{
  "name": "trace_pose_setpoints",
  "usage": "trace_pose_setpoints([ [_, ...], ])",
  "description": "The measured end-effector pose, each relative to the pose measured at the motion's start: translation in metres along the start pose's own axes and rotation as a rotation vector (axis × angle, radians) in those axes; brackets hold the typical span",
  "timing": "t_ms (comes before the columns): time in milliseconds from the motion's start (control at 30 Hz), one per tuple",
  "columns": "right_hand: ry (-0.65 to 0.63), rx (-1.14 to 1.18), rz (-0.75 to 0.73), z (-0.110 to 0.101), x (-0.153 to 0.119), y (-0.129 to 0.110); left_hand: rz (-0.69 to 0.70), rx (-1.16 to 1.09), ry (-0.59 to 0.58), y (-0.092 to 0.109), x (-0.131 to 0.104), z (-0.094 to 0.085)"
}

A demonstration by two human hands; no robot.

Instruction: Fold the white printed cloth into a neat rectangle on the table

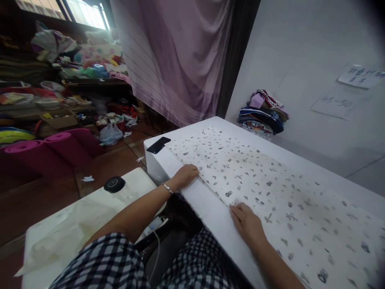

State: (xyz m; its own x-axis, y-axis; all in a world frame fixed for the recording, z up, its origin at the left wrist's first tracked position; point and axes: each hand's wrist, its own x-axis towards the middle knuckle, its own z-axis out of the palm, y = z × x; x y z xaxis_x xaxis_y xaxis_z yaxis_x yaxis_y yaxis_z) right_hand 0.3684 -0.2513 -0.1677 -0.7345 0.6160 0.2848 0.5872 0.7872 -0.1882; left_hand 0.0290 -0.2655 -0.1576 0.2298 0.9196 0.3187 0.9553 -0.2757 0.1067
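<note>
A white cloth with small grey printed figures (240,168) lies flat over the white table (210,216). My left hand (187,175), with a bracelet at the wrist, rests on the near edge of the cloth, fingers pressed together at the hem. Further right along the same edge, my right hand (245,220) pinches the hem between thumb and fingers. A dark phone (159,145) lies at the table's far left corner, next to the cloth's end.
At left, a low white table (135,180) bears a round black object (114,184) and thin pale sheeting (75,224). Folded clothes (263,112) are piled by the wall. Pink rolls (64,150) stand on the floor. A mauve curtain (180,52) hangs behind.
</note>
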Motion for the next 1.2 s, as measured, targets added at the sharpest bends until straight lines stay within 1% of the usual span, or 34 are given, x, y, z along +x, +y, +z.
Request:
trace_pose_setpoints([
  [133, -0.004, -0.013, 0.016, 0.000, 0.001, -0.001, -0.043, 0.028, -0.009, -0.013, 0.001, -0.003],
  [367, -0.022, -0.023, 0.004, 0.000, 0.001, 0.000, -0.077, 0.063, 0.000, -0.018, -0.003, -0.003],
  [567, -0.018, -0.006, -0.001, -0.001, 0.005, -0.001, 0.002, -0.020, 0.018, -0.024, -0.008, -0.006],
  [667, -0.027, -0.001, -0.017, 0.000, 0.011, -0.002, 0.009, -0.014, 0.038, -0.028, -0.009, -0.006],
  [800, -0.033, -0.022, -0.038, 0.005, 0.015, -0.003, -0.038, 0.029, 0.036, -0.037, -0.010, -0.007],
  [967, 0.011, -0.036, -0.032, 0.011, 0.013, -0.003, -0.109, 0.078, 0.014, -0.050, -0.006, -0.008],
  [1100, 0.023, -0.036, -0.029, 0.013, 0.010, -0.002, -0.133, 0.124, -0.013, -0.056, -0.003, -0.007],
  [1200, 0.031, -0.019, -0.036, 0.016, 0.009, -0.001, -0.136, 0.163, -0.025, -0.059, -0.006, -0.007],
])
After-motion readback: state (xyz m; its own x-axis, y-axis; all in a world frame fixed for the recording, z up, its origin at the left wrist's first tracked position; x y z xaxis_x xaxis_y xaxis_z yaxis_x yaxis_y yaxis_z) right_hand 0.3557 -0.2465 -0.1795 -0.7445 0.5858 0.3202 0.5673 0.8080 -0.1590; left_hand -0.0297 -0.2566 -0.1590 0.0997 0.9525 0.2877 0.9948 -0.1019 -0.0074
